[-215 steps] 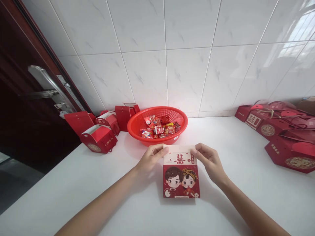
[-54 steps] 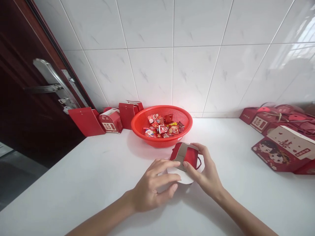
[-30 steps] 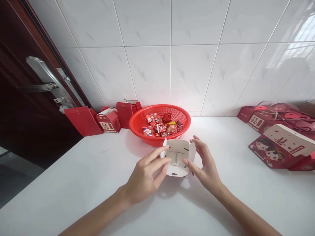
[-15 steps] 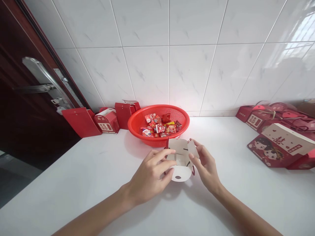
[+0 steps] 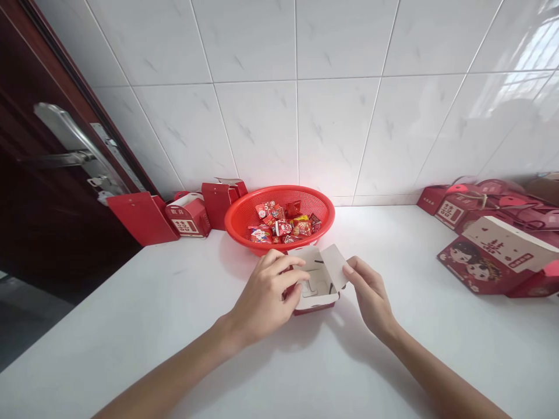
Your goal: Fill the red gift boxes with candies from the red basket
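Note:
A small carton [image 5: 321, 278], red outside and white inside, stands with its top unfolded on the white table, its inside facing up. My left hand [image 5: 271, 294] is at its left side, fingers spread over the left edge. My right hand [image 5: 370, 294] pinches the raised white flap on the carton's right side between thumb and fingers. Just behind the carton is a red plastic basket [image 5: 238, 216] with several wrapped candies [image 5: 283, 226] in it. The carton's left wall is partly hidden by my left fingers.
Red boxes [image 5: 190, 216] stand at the back left, near a dark door [image 5: 26, 174] with a metal handle. More red boxes [image 5: 471, 267] are piled at the right. A tiled wall [image 5: 332, 134] runs behind the white table [image 5: 174, 326].
The carton has tilted so that its front flap no longer faces me, and its red front shows. The right flap stands up more plainly. My right hand has shifted slightly right.

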Demonstrator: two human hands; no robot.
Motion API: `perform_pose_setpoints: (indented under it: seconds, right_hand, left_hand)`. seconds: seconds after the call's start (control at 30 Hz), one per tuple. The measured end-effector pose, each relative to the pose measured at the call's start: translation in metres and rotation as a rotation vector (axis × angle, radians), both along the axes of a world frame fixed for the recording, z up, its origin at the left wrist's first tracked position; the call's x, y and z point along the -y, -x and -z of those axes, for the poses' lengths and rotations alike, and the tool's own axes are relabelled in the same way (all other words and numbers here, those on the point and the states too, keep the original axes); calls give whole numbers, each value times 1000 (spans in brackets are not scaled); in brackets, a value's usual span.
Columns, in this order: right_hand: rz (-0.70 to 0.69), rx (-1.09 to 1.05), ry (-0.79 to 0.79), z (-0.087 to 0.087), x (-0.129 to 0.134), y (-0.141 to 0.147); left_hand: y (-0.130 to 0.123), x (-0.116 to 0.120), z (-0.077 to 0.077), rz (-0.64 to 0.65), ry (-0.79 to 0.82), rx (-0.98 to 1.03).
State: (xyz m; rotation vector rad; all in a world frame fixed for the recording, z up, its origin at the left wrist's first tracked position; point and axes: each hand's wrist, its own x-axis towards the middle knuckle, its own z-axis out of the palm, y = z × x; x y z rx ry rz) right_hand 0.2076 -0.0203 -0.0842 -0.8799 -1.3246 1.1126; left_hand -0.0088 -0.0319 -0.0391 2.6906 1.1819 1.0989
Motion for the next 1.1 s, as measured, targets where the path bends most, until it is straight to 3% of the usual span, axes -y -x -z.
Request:
perform_pose_setpoints:
  seconds: [0.23, 0.43, 0.77, 0.93, 1.03, 1.1]
  right_hand:
    - [-145, -179, 157, 1, -4, -2]
    - [-175, -174, 199, -3, -3, -3]
    - [-245, -196, 176, -1, -6, -4]
    - [-107, -74, 140, 1, -5, -7]
    - [51, 120, 26, 0, -4, -9]
    - [65, 212, -42, 0, -5, -10]
  left_hand:
    - [6, -2, 2, 17, 80, 53]
    - [15, 0, 1, -28, 113, 152]
    - [38, -2, 13, -83, 421, 398]
    - [41, -4, 18, -97, 432, 356]
    - [37, -3, 18, -122, 371, 282]
    - [34, -3, 18, -119, 349, 239]
